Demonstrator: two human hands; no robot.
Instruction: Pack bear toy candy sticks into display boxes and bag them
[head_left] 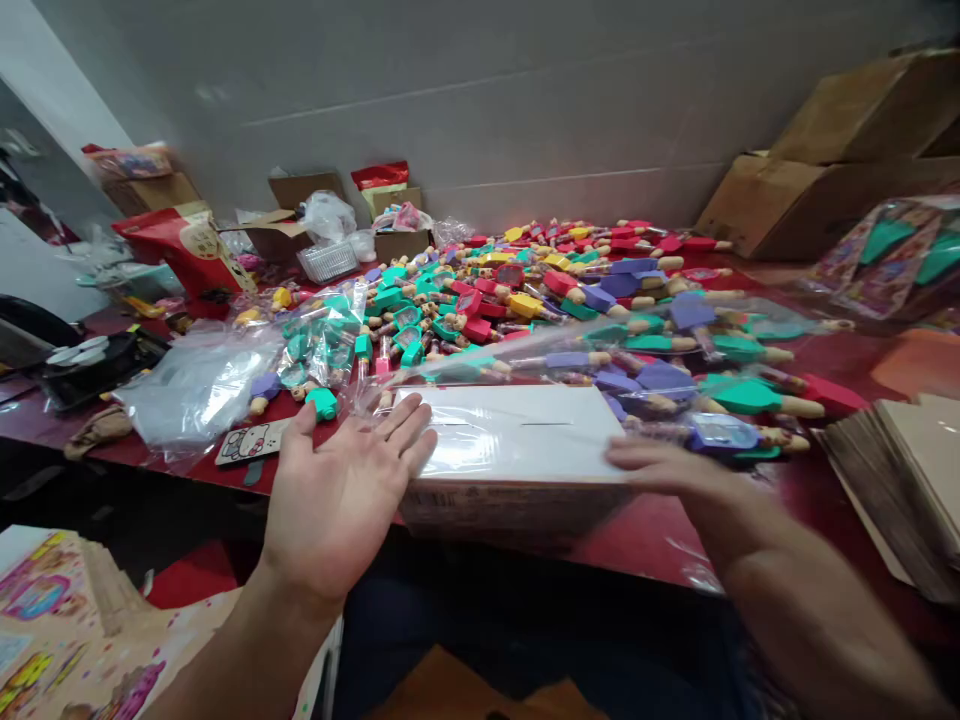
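Note:
A box with a white top [517,450] sits at the table's front edge, with clear plastic film [517,345] over it and sticking up behind. Against the box's left side lies my left hand [341,490], palm up, fingers stretched and apart, holding nothing. My right hand [712,490] is at the box's right end, blurred by motion. Its fingers reach out straight over the top edge, touching or very near the film. Behind the box spreads a heap of wrapped toys with wooden-looking handles and green, red, purple and yellow heads [480,310].
Clear plastic bags [202,385] and a Hello Kitty phone case or card [253,442] lie left. Flat cardboard pieces [900,480] are stacked right, below a filled clear package [889,255]. Large cartons [787,200] stand at the back right. Printed cardboard [82,620] lies lower left.

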